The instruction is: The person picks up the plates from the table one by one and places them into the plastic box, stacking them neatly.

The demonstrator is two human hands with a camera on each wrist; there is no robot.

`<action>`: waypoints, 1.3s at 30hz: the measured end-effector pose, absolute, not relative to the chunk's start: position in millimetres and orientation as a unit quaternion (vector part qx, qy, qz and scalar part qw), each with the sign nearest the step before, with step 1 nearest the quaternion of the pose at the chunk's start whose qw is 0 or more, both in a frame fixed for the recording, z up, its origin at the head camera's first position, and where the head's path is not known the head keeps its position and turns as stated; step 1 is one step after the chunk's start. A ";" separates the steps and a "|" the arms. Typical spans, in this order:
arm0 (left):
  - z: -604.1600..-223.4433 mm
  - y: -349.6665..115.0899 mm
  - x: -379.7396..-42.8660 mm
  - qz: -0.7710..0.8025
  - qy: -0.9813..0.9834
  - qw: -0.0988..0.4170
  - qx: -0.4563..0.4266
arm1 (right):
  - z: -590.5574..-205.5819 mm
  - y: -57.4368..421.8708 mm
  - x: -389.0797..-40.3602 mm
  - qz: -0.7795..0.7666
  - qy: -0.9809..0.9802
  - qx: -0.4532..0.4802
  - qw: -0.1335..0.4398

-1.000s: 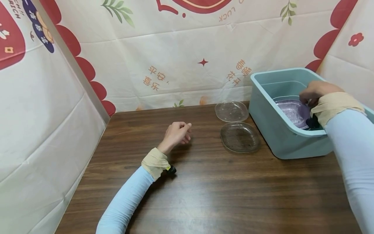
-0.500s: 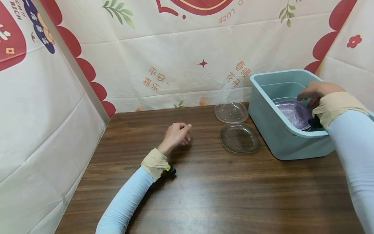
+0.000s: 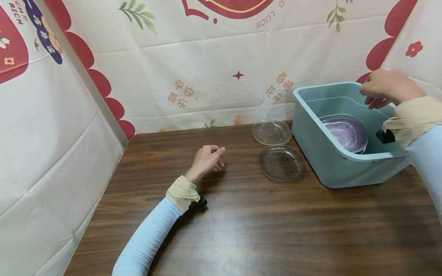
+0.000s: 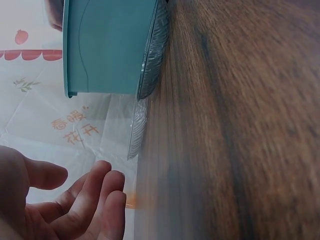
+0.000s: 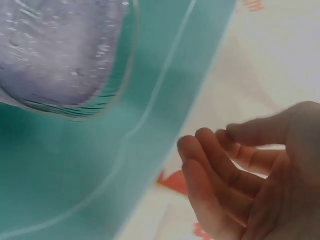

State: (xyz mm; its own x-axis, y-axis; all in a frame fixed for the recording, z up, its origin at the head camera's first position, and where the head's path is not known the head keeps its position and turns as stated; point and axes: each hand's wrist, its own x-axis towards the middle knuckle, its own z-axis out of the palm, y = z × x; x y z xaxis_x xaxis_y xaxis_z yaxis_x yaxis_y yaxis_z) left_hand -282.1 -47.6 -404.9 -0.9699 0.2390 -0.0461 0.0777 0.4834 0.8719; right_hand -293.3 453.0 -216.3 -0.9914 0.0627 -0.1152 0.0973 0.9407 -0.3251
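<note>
In the head view my right hand point(image 3: 391, 88) hovers over the back right of a light blue-green plastic tub point(image 3: 319, 151). Its fingers are loosely bent, and the right wrist view shows nothing between them. Inside the tub lies a translucent purple plate point(image 3: 347, 134), with the rim of a clear dish point(image 5: 132, 55) showing around it. My left hand point(image 3: 207, 163) is held low over the table, relaxed with fingers half curled and empty. To its right, two clear oval plates lie on the wood: a far one point(image 3: 272, 132) and a near, darker-looking one point(image 3: 282, 163).
The brown wooden table point(image 3: 241, 222) carries the tub at its right side, close beside the clear plates. A white printed cloth point(image 3: 214, 76) hangs behind the table, with more cloth along the left and right sides.
My right hand has left the purple plate and risen up and to the right out of the tub, leaving the plate inside. The left hand and the clear plates stay put.
</note>
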 end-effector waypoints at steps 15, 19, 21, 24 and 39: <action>-406.3 -48.5 -283.1 0.500 0.858 0.076 0.091 | -184.5 375.9 -274.8 -0.080 0.996 -0.039 0.009; -405.6 -48.3 -283.6 0.498 0.859 0.073 0.092 | -185.1 353.6 -267.7 -0.063 0.996 -0.066 0.015; -405.5 -48.1 -283.9 0.496 0.860 0.073 0.093 | -185.4 343.0 -264.1 -0.055 0.995 -0.075 0.017; -405.7 -48.5 -284.3 0.493 0.862 0.073 0.092 | -187.2 328.3 -259.6 -0.039 0.996 -0.080 0.024; -401.8 -48.4 -282.7 0.497 0.860 0.067 0.096 | -216.4 263.3 -236.4 -0.053 0.994 -0.095 0.025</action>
State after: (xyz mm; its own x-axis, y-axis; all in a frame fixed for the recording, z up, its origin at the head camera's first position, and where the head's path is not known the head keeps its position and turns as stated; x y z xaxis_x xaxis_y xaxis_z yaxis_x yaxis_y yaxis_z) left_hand -282.7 -48.4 -401.8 -0.9726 0.2315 -0.0197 0.0985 0.4878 0.8674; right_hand -236.4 263.3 -216.4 -0.9807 -0.1912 -0.0400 -0.1858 0.9764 -0.1098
